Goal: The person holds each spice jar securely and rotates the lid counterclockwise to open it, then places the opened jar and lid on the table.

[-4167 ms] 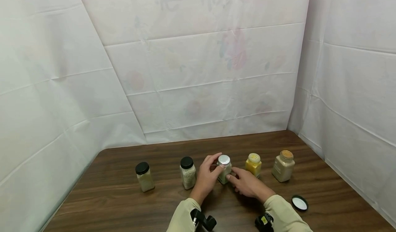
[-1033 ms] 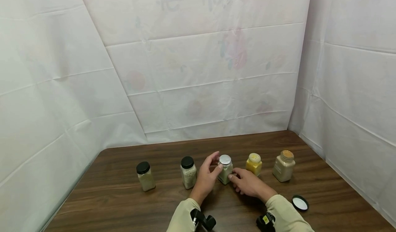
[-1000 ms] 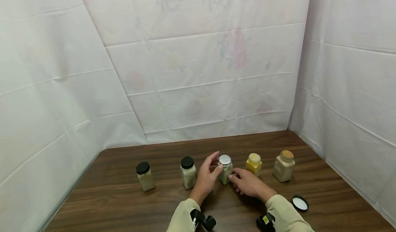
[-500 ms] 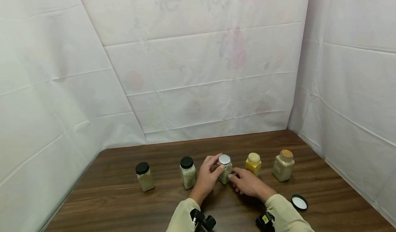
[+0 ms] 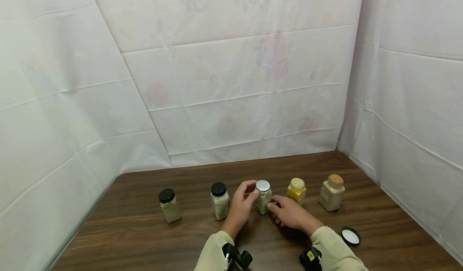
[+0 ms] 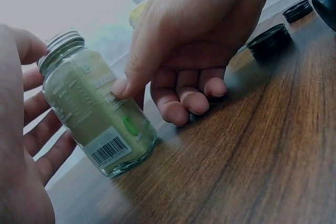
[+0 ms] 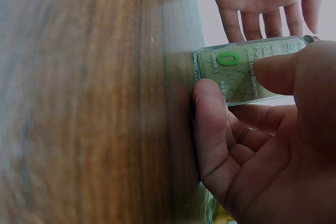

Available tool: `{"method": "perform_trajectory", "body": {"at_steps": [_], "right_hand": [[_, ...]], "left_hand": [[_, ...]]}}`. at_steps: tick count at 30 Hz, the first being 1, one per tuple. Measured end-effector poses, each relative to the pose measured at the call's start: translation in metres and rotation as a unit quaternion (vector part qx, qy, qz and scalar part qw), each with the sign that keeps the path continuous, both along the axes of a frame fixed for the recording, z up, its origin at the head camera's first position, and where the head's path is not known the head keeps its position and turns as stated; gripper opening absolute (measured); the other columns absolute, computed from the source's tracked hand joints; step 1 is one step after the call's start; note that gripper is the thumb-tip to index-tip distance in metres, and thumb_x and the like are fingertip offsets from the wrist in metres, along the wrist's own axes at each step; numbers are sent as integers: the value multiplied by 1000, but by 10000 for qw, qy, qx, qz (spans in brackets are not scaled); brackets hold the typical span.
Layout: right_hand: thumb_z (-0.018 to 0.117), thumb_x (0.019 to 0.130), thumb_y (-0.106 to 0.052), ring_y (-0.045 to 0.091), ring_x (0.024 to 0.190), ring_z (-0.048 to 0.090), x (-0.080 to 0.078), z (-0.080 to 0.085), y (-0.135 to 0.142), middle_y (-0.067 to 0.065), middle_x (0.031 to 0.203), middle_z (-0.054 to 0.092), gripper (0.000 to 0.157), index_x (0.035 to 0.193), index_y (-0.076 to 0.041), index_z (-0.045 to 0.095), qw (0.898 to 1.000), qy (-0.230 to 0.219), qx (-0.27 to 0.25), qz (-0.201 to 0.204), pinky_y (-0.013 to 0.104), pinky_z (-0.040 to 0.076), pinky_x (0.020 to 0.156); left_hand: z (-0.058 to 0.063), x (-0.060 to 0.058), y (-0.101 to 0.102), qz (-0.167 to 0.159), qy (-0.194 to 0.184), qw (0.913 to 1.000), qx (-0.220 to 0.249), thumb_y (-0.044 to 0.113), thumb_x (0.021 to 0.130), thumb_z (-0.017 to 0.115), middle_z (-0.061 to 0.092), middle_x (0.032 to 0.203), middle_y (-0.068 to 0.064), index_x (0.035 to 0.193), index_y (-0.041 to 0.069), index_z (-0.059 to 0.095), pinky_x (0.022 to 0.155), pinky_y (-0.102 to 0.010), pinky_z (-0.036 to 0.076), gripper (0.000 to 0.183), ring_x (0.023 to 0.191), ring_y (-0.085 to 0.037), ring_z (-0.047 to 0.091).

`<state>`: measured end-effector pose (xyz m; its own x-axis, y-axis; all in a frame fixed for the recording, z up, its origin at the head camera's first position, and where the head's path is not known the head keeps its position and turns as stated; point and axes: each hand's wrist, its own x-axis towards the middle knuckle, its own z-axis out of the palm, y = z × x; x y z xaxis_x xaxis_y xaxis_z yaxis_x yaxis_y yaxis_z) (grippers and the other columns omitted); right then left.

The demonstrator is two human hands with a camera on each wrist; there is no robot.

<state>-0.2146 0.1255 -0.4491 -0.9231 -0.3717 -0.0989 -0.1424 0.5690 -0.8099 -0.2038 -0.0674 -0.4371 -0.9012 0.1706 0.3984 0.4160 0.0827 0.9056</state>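
A square glass jar (image 5: 263,204) of pale green powder stands on the table, its silver-topped mouth uncovered by a lid. My left hand (image 5: 239,206) holds it near the neck, thumb at the rim and fingers behind, as the left wrist view shows. Low on the other side, my right hand (image 5: 289,214) pinches the body of the jar between thumb and fingers, with its remaining fingers curled near the tabletop. Printed lettering, a barcode label (image 6: 109,148) and a green mark (image 7: 229,59) show on the glass.
Left of the hands stand two black-lidded jars, one near (image 5: 220,202) and one farther (image 5: 170,208). To the right are a yellow jar (image 5: 296,192) and a larger beige jar (image 5: 330,194), both lidless. A black lid (image 5: 350,237) lies by my right sleeve; another lid (image 6: 268,40) shows beyond my right hand.
My left fingers shift slightly about the top of the jar, the index finger now more bent behind the rim. The right hand keeps its place, and the other jars stay put.
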Motion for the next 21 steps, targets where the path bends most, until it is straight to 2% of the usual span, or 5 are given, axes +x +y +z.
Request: {"method": "perform_trajectory", "body": {"at_steps": [5, 12, 17, 21], "right_hand": [[51, 106, -26, 20, 69, 60, 0, -1, 0, 8, 80, 59, 25, 113, -4, 59, 10000, 20, -7, 11, 36, 52, 57], [51, 106, -26, 20, 69, 60, 0, 0, 0, 8, 80, 59, 25, 112, -4, 59, 10000, 20, -14, 31, 36, 52, 57], [51, 106, -26, 20, 69, 60, 0, 1, 0, 8, 80, 59, 24, 112, -4, 59, 10000, 28, -2, 28, 36, 52, 57], [51, 106, -25, 20, 69, 60, 1, 2, 0, 8, 80, 59, 24, 113, -4, 59, 10000, 20, -3, 37, 36, 52, 57]], "left_hand": [[1, 1, 0, 41, -52, 9999, 82, 4, 101, 54, 63, 119, -15, 125, -5, 58, 94, -35, 45, 26, 112, -29, 58], [1, 0, 0, 17, -148, 9997, 184, 4, 100, 57, 61, 116, -16, 121, -5, 57, 95, -40, 45, 23, 110, -29, 58], [0, 1, 0, -9, -131, 9999, 67, 7, 100, 60, 60, 121, -17, 127, -3, 55, 96, -42, 46, 30, 112, -31, 59], [0, 1, 0, -5, -99, 9999, -48, 9, 99, 62, 61, 124, -15, 132, -1, 56, 96, -40, 47, 35, 112, -30, 59]]}}
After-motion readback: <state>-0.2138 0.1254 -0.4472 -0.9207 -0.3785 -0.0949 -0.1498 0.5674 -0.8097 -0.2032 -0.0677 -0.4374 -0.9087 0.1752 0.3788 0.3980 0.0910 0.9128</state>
